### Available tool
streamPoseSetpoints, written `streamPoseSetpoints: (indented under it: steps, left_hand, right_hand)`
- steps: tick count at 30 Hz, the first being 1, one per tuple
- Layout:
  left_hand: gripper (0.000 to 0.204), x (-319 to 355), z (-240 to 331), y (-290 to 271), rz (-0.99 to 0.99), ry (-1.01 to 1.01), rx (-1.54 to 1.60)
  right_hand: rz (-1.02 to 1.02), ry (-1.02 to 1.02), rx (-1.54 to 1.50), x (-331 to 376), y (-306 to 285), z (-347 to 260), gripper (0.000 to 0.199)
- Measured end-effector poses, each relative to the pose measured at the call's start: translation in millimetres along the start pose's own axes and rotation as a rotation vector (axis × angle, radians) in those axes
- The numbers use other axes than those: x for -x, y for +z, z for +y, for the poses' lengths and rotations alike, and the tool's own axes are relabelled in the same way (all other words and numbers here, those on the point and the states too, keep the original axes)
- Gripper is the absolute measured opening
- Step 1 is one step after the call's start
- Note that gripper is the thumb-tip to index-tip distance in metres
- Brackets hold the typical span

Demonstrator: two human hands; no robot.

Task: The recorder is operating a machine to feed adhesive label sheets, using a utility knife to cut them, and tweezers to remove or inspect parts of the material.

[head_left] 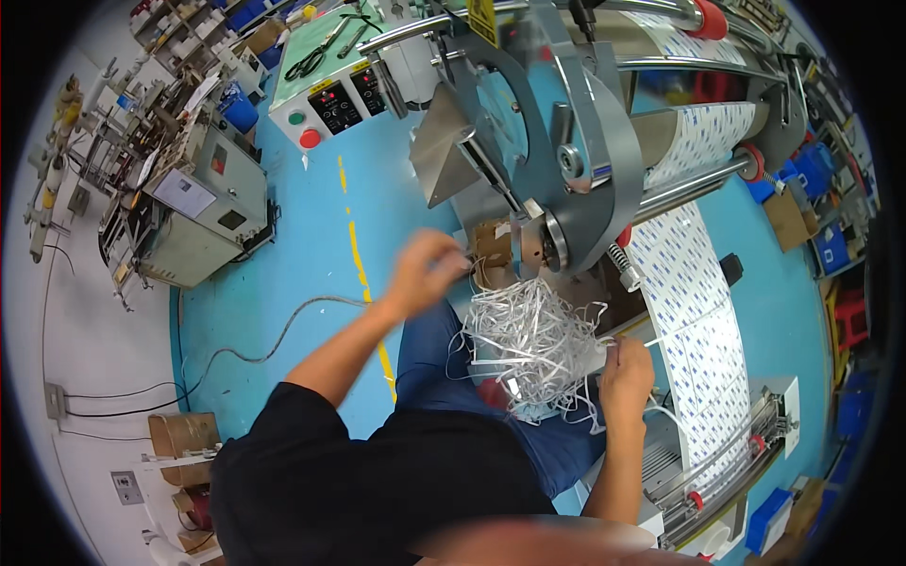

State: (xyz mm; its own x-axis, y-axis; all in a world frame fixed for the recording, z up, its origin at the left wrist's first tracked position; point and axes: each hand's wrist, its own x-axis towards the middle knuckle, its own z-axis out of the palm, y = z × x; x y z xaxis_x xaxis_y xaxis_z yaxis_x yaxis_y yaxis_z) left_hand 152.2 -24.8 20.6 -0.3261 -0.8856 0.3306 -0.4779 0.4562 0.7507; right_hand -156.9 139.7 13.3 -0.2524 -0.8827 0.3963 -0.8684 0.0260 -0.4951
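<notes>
Blue floor [302,236] spreads beneath a grey metal machine [618,141], with a long white sheet [703,349] patterned in blue hanging at its right side. Between both hands, a tangled heap of white strips [533,344] sits against the blue jeans [429,363]. At the heap's right edge, the right hand [627,375] has thumb and fingers pinched together on a thin white strip [657,341]. The left hand [423,274] is just beyond the heap's upper left; motion blurs it, so I cannot tell whether its fingers hold anything.

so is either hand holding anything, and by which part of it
The right hand seems to pinch a white strip, where along it unclear; the left hand is too blurred to tell.
</notes>
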Motion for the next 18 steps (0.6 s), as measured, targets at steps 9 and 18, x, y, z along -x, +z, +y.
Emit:
streamPoseSetpoints:
  steps: [9, 18]
  left_hand:
    - [0.083, -83.4, -137.3, -166.9, 0.370, 0.085, -1.192]
    - [0.076, -73.9, -126.3, -149.0, 0.419, 0.253, -1.428]
  right_hand:
    - [0.014, -0.106, -0.040, 7.2, -2.6, 8.2, 0.007]
    - [-0.138, -0.099, -0.280, 36.7, -8.7, -11.6, 0.009]
